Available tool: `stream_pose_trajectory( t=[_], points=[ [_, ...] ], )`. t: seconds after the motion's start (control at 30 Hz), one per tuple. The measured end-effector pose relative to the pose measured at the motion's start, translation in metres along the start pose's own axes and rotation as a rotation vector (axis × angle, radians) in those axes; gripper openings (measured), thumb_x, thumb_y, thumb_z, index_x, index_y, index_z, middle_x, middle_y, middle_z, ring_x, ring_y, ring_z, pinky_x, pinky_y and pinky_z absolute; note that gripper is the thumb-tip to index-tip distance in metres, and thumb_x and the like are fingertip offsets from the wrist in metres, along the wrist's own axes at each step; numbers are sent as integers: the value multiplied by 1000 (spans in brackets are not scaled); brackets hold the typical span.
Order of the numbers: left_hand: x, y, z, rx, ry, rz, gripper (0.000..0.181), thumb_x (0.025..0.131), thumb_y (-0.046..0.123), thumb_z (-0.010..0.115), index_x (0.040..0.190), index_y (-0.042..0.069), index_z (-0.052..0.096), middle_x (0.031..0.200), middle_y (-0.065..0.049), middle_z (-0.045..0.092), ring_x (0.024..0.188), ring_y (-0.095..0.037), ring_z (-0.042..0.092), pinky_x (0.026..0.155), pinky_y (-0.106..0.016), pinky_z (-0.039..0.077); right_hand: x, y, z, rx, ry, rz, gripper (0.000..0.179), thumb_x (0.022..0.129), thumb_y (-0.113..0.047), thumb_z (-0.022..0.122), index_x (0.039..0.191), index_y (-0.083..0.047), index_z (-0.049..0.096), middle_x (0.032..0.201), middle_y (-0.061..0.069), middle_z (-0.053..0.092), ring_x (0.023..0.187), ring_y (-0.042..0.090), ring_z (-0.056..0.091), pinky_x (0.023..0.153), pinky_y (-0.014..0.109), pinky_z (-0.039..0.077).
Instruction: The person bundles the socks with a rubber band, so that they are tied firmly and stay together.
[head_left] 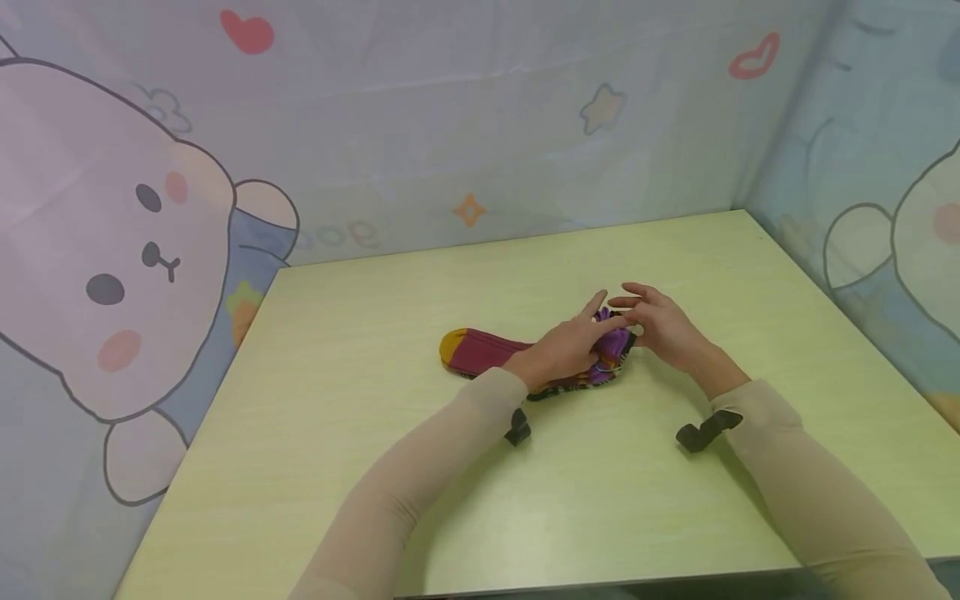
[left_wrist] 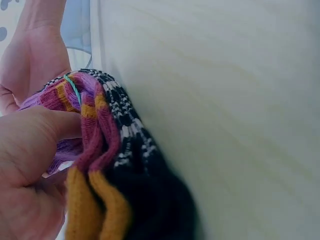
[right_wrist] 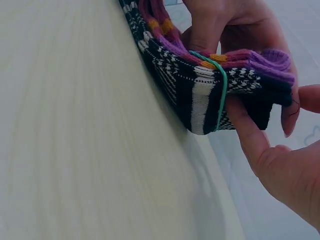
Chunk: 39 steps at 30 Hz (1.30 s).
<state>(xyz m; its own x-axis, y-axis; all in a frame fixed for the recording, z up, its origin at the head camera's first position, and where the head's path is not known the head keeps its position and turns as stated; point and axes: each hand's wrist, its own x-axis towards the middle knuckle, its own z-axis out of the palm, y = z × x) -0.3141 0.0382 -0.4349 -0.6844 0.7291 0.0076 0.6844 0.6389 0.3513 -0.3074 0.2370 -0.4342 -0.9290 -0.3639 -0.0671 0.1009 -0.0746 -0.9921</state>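
Observation:
A bundle of knitted socks (head_left: 483, 352) lies on the table, maroon with a mustard toe, a purple cuff and a black-and-white patterned side. A thin green band (right_wrist: 223, 95) circles the cuff end. My left hand (head_left: 562, 350) grips the bundle near the cuff, its thumb laid over the maroon and purple ribbing in the left wrist view. At the cuff end, my right hand (head_left: 671, 333) has its fingers extended. One straight digit touches the black cuff beside the band in the right wrist view, and another reaches toward the cuff's corner, where a dark loose thread shows.
The pale yellow table (head_left: 337, 467) has a wall of printed cloth (head_left: 420, 108) behind it and more at the sides. Black wrist mounts (head_left: 708, 431) stick out from both sleeves. The table's front edge runs below the arms.

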Motion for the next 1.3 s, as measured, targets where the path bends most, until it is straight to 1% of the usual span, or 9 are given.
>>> stream_pose_trajectory(
  t=[0.17,0.33,0.43,0.57,0.7,0.87,1.0,1.1,1.3],
  points=[
    [-1,1,-2,29,17,77,59,94,1,65,148,20,49,167,-11,1,116,-27,61,88,-28,53,-1,0,-2,58,2,-29,64,105,-8,38,158,-2,3,150,19,26,126,23,41,87,33,50],
    [-1,0,0,48,44,134,44,96,-1,61,137,14,53,165,-4,21,126,-26,56,97,-32,49,-3,2,-4,155,-13,-32,61,102,-2,37,155,-2,7,137,9,37,112,14,51,83,36,52],
    [-1,1,0,56,35,146,40,97,-2,58,134,13,54,158,-2,37,125,-24,57,99,-32,48,-3,3,-5,183,-28,-28,61,101,1,36,155,-1,7,136,10,38,110,13,55,84,36,52],
    [-1,0,2,48,27,117,40,96,1,63,133,14,53,144,-6,43,111,-21,60,92,-28,51,-3,5,-7,147,-51,-29,62,103,0,35,157,-1,3,146,19,30,119,16,50,86,36,53],
    [-3,-1,3,21,42,80,47,95,3,66,137,14,48,132,-9,37,97,-18,59,77,-19,51,-2,6,-9,-10,-53,-40,61,104,1,37,156,3,7,151,28,25,118,13,52,87,33,54],
    [-3,-4,4,3,66,73,44,96,4,65,134,11,47,127,-8,37,89,-16,59,75,-17,49,-2,7,-11,-299,-103,-64,40,97,5,49,136,11,39,137,26,43,115,16,58,87,35,55],
    [-3,-7,4,-46,51,65,48,93,11,71,133,11,46,129,-8,36,96,-16,59,80,-17,49,-4,6,-14,-564,-179,-142,19,90,3,65,109,2,59,121,15,58,120,26,56,96,44,49],
    [-2,-10,3,-74,31,68,50,91,15,74,131,10,46,131,-9,34,100,-16,58,83,-17,48,-5,5,-16,-735,-244,-189,17,86,1,73,100,-8,67,115,7,61,118,28,54,95,45,49],
    [-1,-13,-1,-149,-12,50,43,94,18,69,129,9,46,131,-9,33,98,-16,57,82,-17,48,-5,3,-14,-880,-322,-230,15,82,-7,81,94,-15,75,113,4,62,109,26,58,79,33,57]
  ],
)
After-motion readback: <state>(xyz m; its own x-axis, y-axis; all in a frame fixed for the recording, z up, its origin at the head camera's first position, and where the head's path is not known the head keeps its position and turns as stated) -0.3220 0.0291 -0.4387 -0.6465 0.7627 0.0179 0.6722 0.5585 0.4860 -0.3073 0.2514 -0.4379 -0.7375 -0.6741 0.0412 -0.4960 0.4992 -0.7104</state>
